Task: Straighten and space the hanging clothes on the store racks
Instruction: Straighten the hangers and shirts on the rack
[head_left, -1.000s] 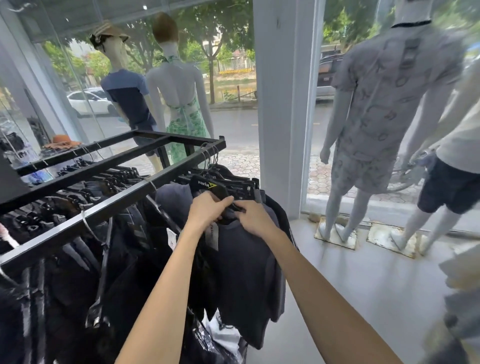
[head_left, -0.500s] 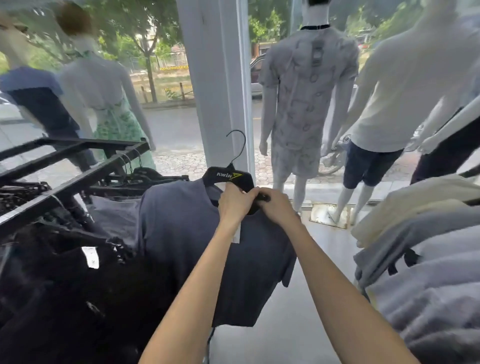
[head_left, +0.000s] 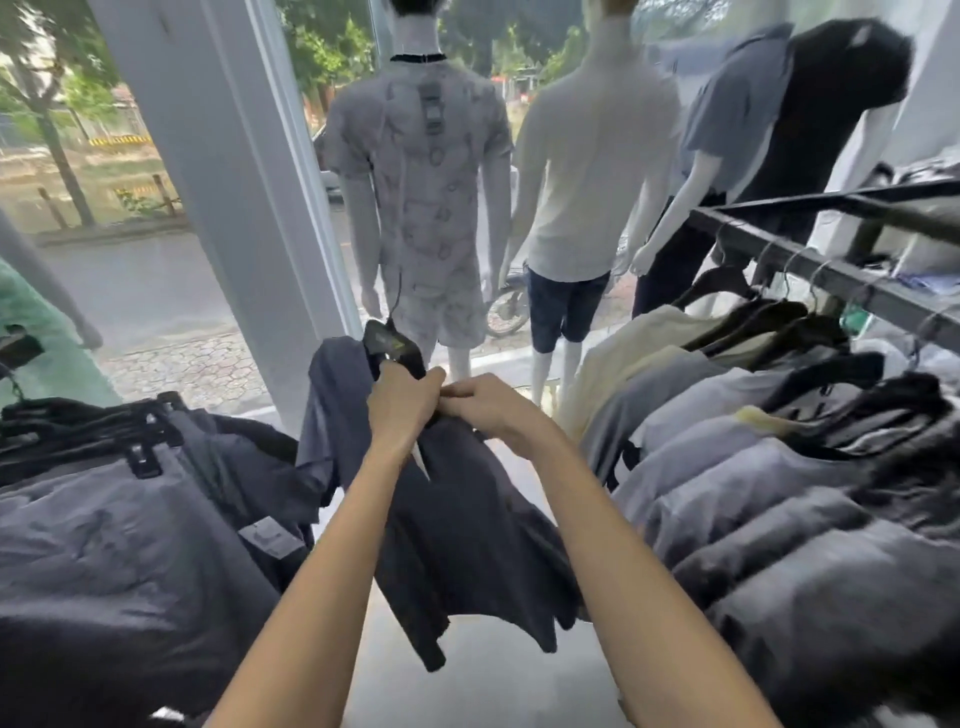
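The navy T-shirt (head_left: 467, 530) is off the left rack now. A second ago its hanger (head_left: 387, 342) sat among the dark clothes (head_left: 119, 519) there; now it hangs in the air between the two racks, hook free. I have turned toward the right rack's rail (head_left: 831, 278). My left hand (head_left: 402, 404) and right hand (head_left: 488, 410) touch each other, and each grip is clamped on the hanger at the collar. I judge this shirt is being rehomed, so the next step is finding a gap among the grey shirts (head_left: 769, 467).
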